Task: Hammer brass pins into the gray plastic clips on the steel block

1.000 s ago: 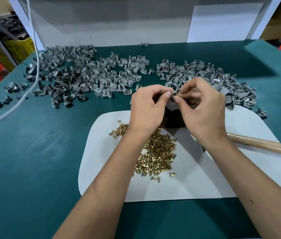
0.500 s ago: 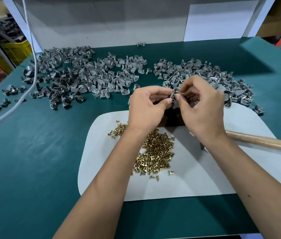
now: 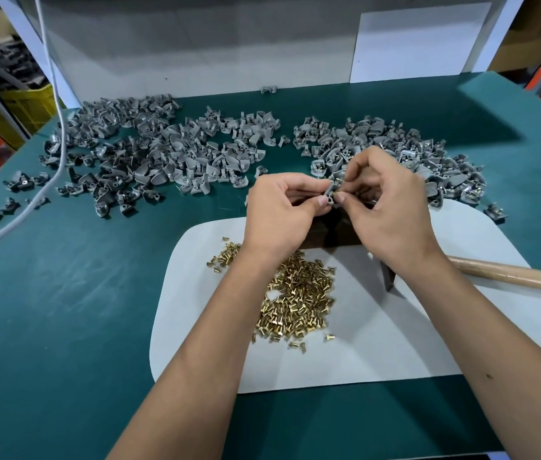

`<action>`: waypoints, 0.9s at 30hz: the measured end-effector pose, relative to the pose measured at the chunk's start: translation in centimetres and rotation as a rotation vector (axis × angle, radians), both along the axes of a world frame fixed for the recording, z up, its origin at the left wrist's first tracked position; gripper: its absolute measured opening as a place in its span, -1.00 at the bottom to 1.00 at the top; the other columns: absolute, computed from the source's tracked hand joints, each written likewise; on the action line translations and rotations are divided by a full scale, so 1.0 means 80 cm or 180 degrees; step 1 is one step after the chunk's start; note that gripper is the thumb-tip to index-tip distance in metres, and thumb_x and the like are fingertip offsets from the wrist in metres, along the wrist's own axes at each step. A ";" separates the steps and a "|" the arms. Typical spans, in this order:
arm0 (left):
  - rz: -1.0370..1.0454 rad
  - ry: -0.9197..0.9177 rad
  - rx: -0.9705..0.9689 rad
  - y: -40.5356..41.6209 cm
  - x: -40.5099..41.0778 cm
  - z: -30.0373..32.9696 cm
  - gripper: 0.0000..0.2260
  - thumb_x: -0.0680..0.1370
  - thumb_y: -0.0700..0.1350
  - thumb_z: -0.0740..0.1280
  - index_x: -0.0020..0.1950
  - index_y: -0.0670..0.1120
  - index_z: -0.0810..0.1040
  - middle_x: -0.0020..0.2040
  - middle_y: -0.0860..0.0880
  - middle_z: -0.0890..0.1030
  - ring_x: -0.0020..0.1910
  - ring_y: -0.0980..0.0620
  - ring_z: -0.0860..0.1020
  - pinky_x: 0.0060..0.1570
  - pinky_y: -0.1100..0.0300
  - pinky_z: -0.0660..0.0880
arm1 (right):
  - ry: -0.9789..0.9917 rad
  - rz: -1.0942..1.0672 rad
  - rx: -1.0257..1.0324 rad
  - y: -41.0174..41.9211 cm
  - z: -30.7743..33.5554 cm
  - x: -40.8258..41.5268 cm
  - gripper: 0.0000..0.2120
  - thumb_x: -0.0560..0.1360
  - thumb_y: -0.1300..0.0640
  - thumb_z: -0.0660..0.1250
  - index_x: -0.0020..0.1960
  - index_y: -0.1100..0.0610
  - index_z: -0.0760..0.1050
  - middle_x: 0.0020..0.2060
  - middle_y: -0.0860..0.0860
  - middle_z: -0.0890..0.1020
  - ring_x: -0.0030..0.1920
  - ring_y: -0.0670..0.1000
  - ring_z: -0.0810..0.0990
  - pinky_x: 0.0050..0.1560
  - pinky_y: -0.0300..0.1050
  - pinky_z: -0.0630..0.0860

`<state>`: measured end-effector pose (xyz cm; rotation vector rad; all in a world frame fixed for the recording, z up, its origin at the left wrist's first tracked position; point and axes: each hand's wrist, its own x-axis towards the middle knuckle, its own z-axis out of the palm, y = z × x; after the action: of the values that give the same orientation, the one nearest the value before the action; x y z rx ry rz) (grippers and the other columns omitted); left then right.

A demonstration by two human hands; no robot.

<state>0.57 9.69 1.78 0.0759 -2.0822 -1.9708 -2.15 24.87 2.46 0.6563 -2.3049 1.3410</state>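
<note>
Clips (image 3: 176, 154) matt gray plastic; pins (image 3: 299, 300) shiny brass, glinting; hammer handle (image 3: 515, 275) pale smooth wood; mat (image 3: 395, 343) matt white; bench (image 3: 63, 310) teal cover, scuffed, faint sheen.

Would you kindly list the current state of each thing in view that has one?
Left hand: pinching a gray clip, raised above the block.
Right hand: pinching a brass pin against that clip.
Steel block: on the white mat, mostly hidden by the hands.
Hammer: lying on the mat, not held.
Loose brass pins: heaped on the mat.
</note>
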 end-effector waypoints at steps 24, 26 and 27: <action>-0.0236 0.0046 0.0255 -0.014 0.004 0.004 -0.78 0.39 -0.40 0.56 -0.02 -0.20 0.70 -0.08 -0.18 0.74 -0.08 -0.05 0.70 0.12 0.02 0.64 | 0.0300 0.0001 0.0302 0.002 0.005 0.006 -0.85 0.48 0.32 0.48 0.01 0.16 0.60 -0.16 -0.04 0.66 -0.11 -0.15 0.64 -0.06 -0.36 0.55; -0.0275 0.0007 0.0348 -0.016 0.004 0.004 -0.77 0.40 -0.40 0.56 0.00 -0.20 0.70 -0.07 -0.19 0.74 -0.07 -0.06 0.71 0.10 0.03 0.64 | 0.0286 -0.0014 0.0330 0.002 0.004 0.004 -0.83 0.48 0.32 0.48 0.03 0.15 0.61 -0.15 -0.04 0.68 -0.10 -0.14 0.65 -0.04 -0.34 0.56; -0.0281 -0.0006 0.0394 -0.017 0.003 0.004 -0.76 0.40 -0.40 0.55 0.02 -0.19 0.70 -0.07 -0.19 0.74 -0.06 -0.07 0.71 0.10 0.03 0.65 | 0.0295 -0.0029 0.0342 0.002 0.004 0.003 -0.82 0.47 0.32 0.49 0.04 0.15 0.62 -0.14 -0.05 0.68 -0.09 -0.15 0.65 -0.03 -0.34 0.57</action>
<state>0.83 8.34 2.06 0.0104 -1.9952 -2.1511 -1.87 25.06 2.75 0.7252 -2.3148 1.1639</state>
